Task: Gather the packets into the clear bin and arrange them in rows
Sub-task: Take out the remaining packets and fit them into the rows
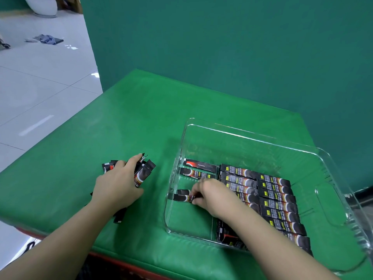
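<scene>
Packets: black sticks with red and white print, in three lots. First lot, rows inside the bin, laid flat and side by side in two columns along its right and middle part, ends touching; some nearer ones hidden under the right forearm. Second lot, two packets at the bin's far left corner, lying crosswise, parallel, just beside the rows. One packet lay against the bin's left wall, pinched at its right end by the right hand, fingers curled round it, hand inside the bin. Third lot, a loose pile on the worktop left of the bin, apart from it; the left hand lay on top of the pile, fingers curled down over the packets, gripping several; a few more packets stuck out from beneath the wrist. Bin: clear plastic, rectangular, rounded corners, standing on the worktop's right part, its near left floor bare. Worktop: green padded cover, red edge showing along the near side. Behind: green wall. Left: pale tiled floor, with a dark cloth lying far off and a white rounded object at the top edge.
</scene>
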The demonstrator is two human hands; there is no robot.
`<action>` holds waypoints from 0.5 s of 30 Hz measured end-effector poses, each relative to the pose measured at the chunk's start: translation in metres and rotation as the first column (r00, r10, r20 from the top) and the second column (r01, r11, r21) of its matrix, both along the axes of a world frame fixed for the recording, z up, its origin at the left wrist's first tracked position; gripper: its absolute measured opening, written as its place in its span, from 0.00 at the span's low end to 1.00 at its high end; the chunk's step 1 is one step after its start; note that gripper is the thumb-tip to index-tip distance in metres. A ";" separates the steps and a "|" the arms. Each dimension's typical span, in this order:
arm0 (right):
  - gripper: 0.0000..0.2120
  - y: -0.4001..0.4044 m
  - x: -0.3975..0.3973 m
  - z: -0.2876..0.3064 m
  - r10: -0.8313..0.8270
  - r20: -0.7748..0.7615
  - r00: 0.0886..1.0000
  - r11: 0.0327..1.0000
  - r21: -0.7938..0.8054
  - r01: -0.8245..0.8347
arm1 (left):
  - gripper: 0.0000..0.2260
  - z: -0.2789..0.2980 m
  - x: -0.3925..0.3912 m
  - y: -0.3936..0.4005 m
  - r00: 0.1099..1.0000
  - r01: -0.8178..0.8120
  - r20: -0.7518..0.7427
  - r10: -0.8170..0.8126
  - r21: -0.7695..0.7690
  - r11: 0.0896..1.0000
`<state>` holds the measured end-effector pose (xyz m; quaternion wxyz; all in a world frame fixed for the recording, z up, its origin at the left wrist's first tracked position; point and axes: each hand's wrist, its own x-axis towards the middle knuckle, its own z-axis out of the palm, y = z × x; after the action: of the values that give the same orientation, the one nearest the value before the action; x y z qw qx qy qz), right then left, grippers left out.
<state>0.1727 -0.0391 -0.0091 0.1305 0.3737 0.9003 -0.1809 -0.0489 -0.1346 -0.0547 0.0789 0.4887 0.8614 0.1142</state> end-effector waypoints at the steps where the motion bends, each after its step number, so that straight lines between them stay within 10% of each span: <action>1: 0.12 -0.002 0.000 -0.002 0.002 -0.013 1.000 1.000 0.018 -0.002 | 0.39 0.000 0.000 0.000 1.000 -0.002 0.000 0.002 0.003 1.000; 15: 0.09 -0.003 -0.007 -0.018 -0.105 -0.109 0.988 0.965 0.228 0.128 | 0.38 -0.001 -0.001 0.001 1.000 -0.004 0.016 0.004 0.003 1.000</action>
<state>0.1656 -0.0419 -0.0270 0.0312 0.4297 0.8970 -0.0988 -0.0494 -0.1334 -0.0561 0.0849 0.4862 0.8615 0.1194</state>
